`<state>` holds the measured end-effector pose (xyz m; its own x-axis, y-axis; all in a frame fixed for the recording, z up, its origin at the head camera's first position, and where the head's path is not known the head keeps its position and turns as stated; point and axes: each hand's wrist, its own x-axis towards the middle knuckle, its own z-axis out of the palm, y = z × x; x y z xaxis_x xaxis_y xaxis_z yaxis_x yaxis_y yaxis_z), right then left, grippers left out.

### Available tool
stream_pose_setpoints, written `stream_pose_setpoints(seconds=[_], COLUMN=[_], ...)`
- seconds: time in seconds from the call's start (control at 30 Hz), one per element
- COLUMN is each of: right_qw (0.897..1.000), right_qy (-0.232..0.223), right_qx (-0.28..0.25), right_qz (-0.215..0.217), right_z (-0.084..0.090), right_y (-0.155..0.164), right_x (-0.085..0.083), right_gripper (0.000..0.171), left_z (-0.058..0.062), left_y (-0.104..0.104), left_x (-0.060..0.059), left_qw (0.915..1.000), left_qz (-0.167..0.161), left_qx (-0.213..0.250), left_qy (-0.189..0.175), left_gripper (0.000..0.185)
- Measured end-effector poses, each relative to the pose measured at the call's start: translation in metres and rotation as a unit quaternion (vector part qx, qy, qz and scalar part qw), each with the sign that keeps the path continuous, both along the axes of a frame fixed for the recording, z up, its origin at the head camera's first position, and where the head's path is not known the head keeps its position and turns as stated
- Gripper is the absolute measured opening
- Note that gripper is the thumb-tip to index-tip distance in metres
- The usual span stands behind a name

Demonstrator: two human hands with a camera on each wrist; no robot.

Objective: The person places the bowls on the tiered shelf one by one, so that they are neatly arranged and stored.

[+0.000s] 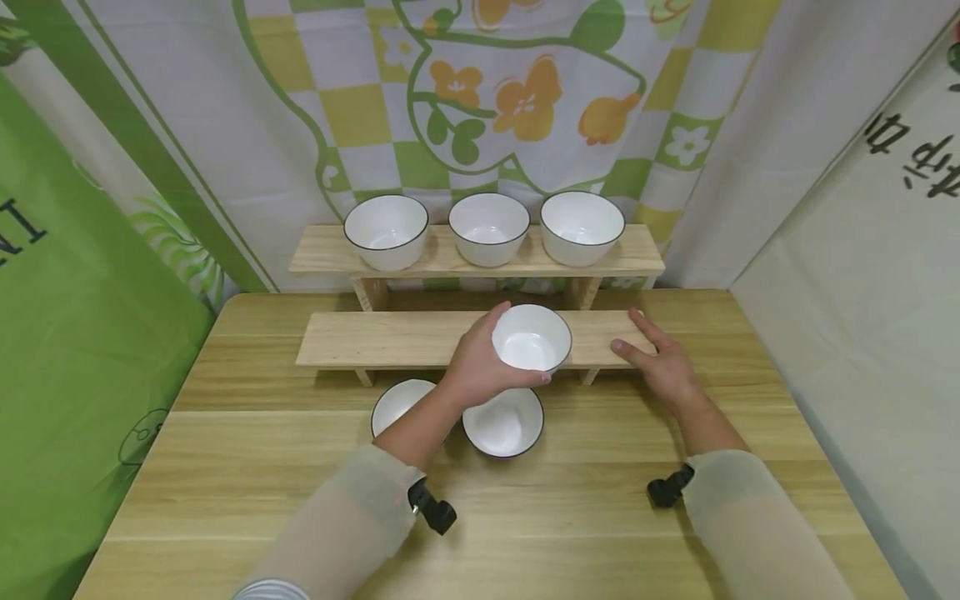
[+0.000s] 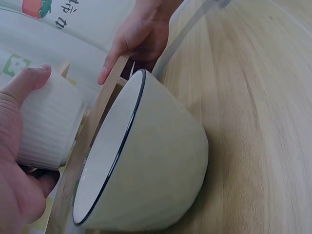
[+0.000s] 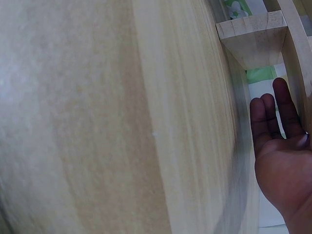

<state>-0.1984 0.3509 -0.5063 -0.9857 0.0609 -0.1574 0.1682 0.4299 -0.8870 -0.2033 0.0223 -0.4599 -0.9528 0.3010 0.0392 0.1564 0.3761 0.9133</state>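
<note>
In the head view my left hand (image 1: 480, 360) grips a white bowl (image 1: 534, 337) with a thin dark rim, thumb and fingers around its side. The bowl is over the lower wooden shelf (image 1: 382, 337); whether it touches the board cannot be told. My right hand (image 1: 670, 367) touches the shelf's right end, thumb and index finger on top. In the right wrist view its other fingers (image 3: 262, 117) stretch out beneath the board. Below my left hand, two more bowls stand on the table: one on the right (image 1: 504, 423), one on the left (image 1: 405, 402) partly hidden by my forearm.
Behind, a higher wooden shelf (image 1: 322, 250) carries three like bowls: left (image 1: 386, 233), middle (image 1: 490, 231) and right (image 1: 582, 229). The wooden table (image 1: 570, 517) meets a patterned cloth (image 1: 360, 117) at the back, with hangings on both sides.
</note>
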Motion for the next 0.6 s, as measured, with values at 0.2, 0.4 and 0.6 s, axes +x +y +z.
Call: stream_pose_setpoints(seconds=[0.2,0.4,0.6], right_qw=[1.0,1.0,1.0], right_qy=[-0.002,-0.001,-0.008], right_qx=[0.001,0.005,0.01], right_qz=[-0.005,-0.008,-0.01], right_z=[0.001,0.0,-0.001], right_y=[-0.002,-0.002,0.001], right_x=[0.001,0.0,0.0], right_gripper=[0.089,0.088,0.092], left_z=[-0.002,-0.001,0.004], left_y=[0.013,0.026,0.043], left_x=[-0.004,-0.006,-0.009], left_qw=[0.9999,0.9999,1.0], left_qz=[0.001,-0.004,-0.002], left_qx=[0.011,0.013,0.007], left_qy=[0.0,0.001,0.004], left_gripper=[0.124,0.125,0.124])
